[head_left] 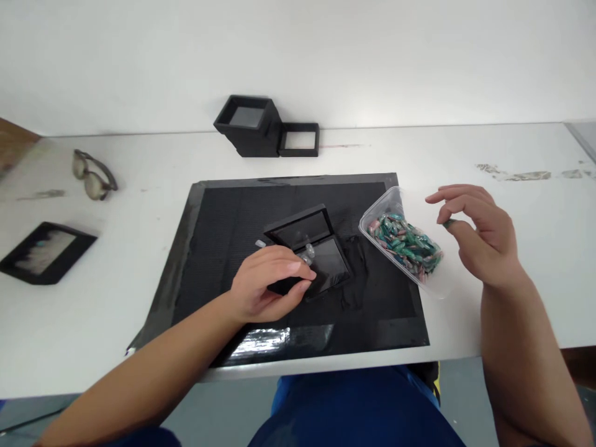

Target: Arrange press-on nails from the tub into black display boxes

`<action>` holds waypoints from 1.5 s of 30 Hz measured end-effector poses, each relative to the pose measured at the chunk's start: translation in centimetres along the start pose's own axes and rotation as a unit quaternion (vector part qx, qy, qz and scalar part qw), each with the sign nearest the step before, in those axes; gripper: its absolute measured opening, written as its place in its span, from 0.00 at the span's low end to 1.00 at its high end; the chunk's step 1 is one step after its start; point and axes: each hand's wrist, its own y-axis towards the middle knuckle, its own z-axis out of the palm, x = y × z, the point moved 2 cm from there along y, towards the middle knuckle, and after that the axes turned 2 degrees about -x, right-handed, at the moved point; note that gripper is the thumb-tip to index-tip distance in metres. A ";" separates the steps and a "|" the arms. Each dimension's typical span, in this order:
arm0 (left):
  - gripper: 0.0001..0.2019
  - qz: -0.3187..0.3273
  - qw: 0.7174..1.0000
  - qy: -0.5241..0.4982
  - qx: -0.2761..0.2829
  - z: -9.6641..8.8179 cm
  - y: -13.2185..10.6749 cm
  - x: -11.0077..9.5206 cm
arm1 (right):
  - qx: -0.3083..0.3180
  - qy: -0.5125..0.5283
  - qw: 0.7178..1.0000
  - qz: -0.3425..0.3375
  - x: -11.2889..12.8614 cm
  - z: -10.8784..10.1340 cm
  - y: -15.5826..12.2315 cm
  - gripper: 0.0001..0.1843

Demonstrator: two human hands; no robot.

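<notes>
My right hand [484,233] is raised just right of a clear plastic tub [379,245], thumb and bent forefinger closed on a small green press-on nail [448,223]. Glossy green, teal and pink press-on nails [410,245] lie heaped in the tub. At the mat's middle stands an open black case [333,264] with a clear window in its raised lid. My left hand [272,282] reaches over the case's left part, thumb and forefinger pinched together; what is between them is hidden. Small clear pieces [307,251] show just beyond its fingers.
Beneath the case lies a black mat [223,230], taped at its edges. Stacked black frames [249,127] and one flat frame [299,139] stand by the wall. Glasses [94,177] and a black case with pale pieces [46,251] are at the left.
</notes>
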 end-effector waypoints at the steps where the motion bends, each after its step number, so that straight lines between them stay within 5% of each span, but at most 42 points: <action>1: 0.42 0.003 1.000 -0.002 0.000 0.0 0.1 -0.1 | 0.001 0.001 1.000 -0.010 0.1 0.0 0.0 0.12; 5: 0.39 -0.002 1.000 0.001 0.004 -0.1 0.2 -0.4 | 0.012 0.137 0.990 -0.021 0.2 -0.1 0.1 0.12; 10: 0.35 -0.014 1.000 -0.002 0.011 -0.2 0.2 -0.4 | 0.097 0.391 0.915 0.015 -0.1 -0.5 -0.3 0.09; 15: 0.27 -0.014 0.999 0.003 0.030 -0.3 0.3 -0.5 | 0.107 0.436 0.893 0.007 0.2 -0.2 -0.2 0.04; 25: 0.10 0.022 0.999 0.021 0.031 -0.1 0.5 -0.3 | -0.008 0.244 0.964 0.109 0.5 -0.7 -0.1 0.13; 30: 0.09 0.017 0.999 0.030 0.037 -0.1 0.6 -0.3 | 0.060 0.031 0.995 0.071 1.1 0.3 -0.4 0.13; 34: 0.09 0.012 0.999 0.030 0.030 -0.1 0.3 -0.3 | 0.108 -0.098 0.989 0.040 1.5 1.7 -0.5 0.11; 38: 0.10 0.011 0.998 0.027 0.047 0.0 0.2 -0.3 | 0.166 -0.248 0.954 0.042 1.2 2.8 -0.8 0.18; 45: 0.11 -0.010 0.997 0.026 0.065 0.2 0.1 0.0 | 0.202 -0.268 0.940 0.061 0.5 3.1 -1.1 0.08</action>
